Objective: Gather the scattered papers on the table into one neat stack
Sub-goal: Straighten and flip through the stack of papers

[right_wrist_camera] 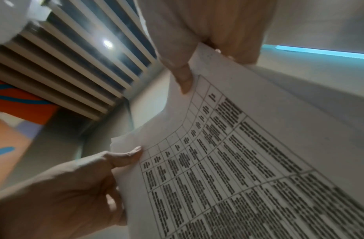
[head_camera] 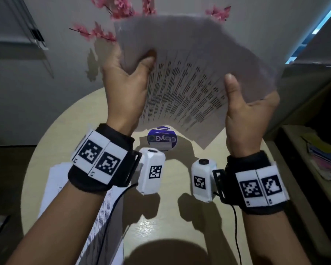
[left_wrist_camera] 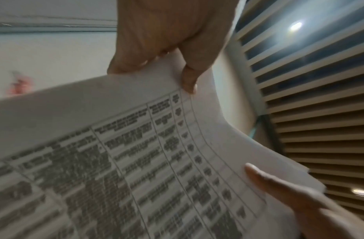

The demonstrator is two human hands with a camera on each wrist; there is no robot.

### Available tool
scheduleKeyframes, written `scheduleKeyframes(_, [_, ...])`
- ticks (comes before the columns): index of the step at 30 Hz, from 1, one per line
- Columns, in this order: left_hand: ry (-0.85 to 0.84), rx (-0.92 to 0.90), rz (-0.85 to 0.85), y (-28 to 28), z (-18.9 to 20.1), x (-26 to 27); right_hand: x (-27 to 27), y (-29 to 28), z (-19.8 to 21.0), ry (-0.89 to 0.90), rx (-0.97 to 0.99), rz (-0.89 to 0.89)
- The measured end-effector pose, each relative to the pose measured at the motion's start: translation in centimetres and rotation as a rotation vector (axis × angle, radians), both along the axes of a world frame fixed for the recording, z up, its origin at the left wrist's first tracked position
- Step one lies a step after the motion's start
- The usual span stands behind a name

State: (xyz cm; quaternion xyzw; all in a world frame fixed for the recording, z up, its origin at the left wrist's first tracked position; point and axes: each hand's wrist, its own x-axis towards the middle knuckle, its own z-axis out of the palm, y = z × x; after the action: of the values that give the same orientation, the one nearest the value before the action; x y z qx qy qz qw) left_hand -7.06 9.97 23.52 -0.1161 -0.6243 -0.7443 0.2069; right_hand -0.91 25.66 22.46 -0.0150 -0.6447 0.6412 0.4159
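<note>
1. Up above a round, pale table [head_camera: 52,150], both hands hold a sheaf of printed papers [head_camera: 189,88] in the air, tilted toward the person.
2. The left hand [head_camera: 126,87] pinches the sheaf's left edge, thumb on the printed face and fingers behind.
3. The right hand [head_camera: 246,119] cradles the right edge, its thumb lying straight on the front; the fingers are hidden behind the paper.
4. Held at opposite edges like this, the sheets can probably be squared up into one bundle.
5. More papers [head_camera: 80,213] lie on the table under the left forearm, so the gathering looks unfinished.
6. A small round tin [head_camera: 162,139] sits on the table beneath the raised sheaf.
7. Pink blossom branches [head_camera: 103,33] show behind the papers.
</note>
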Motion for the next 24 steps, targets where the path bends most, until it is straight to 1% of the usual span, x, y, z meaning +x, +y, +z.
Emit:
scheduleKeyframes(1, [-0.043, -0.033, -0.033, -0.4, -1.1, -0.2, -0.1, 0.0, -0.9, -0.054, 0.031, -0.013])
scheduleKeyframes(3, [-0.200, -0.096, -0.116, -1.3, -4.2, -1.1, -0.8, 0.4, -3.8, -0.245, 0.060, 0.005])
scheduleKeyframes(5, [-0.380, -0.180, -0.166, -1.9, -7.5, -1.9, -1.5, 0.6, -7.0, -0.450, -0.039, 0.060])
scheduleKeyframes(7, [-0.483, -0.275, -0.184, -2.0, -9.6, -2.7, -2.2, 0.6, -9.4, -0.569, -0.102, 0.065])
scheduleKeyframes(9, [-0.471, -0.301, -0.185, -1.8, -10.4, -3.0, -2.5, 0.5, -10.3, -0.596, -0.074, 0.013])
scheduleKeyframes(11, [-0.387, -0.264, -0.190, -1.9, -10.1, -3.0, -2.7, 0.5, -9.9, -0.512, -0.088, -0.021])
scheduleKeyframes(14, [-0.312, -0.179, -0.208, -2.8, -9.5, -3.2, -2.3, 0.7, -9.7, -0.396, -0.185, -0.065])
scheduleKeyframes(15, [-0.319, -0.154, -0.230, -3.4, -9.8, -3.2, -2.1, 0.8, -10.2, -0.404, -0.204, -0.068])
scheduleKeyframes(17, [-0.395, -0.141, -0.298, -4.3, -11.0, -3.0, -1.4, 0.7, -11.5, -0.501, -0.211, -0.009])
scheduleKeyframes(19, [-0.511, -0.202, -0.362, -4.6, -12.5, -2.8, -0.9, 0.0, -12.7, -0.637, -0.140, 0.061])
scheduleKeyframes(20, [-0.542, -0.236, -0.376, -4.3, -12.8, -2.5, -0.8, -0.4, -13.0, -0.674, -0.100, 0.065])
scheduleKeyframes(22, [-0.521, -0.284, -0.324, -3.5, -12.4, -2.0, -0.9, -1.2, -12.9, -0.693, -0.078, 0.037])
scheduleKeyframes(24, [-0.400, -0.329, -0.228, -3.0, -11.0, -1.7, -1.2, -2.0, -11.8, -0.684, -0.087, 0.036])
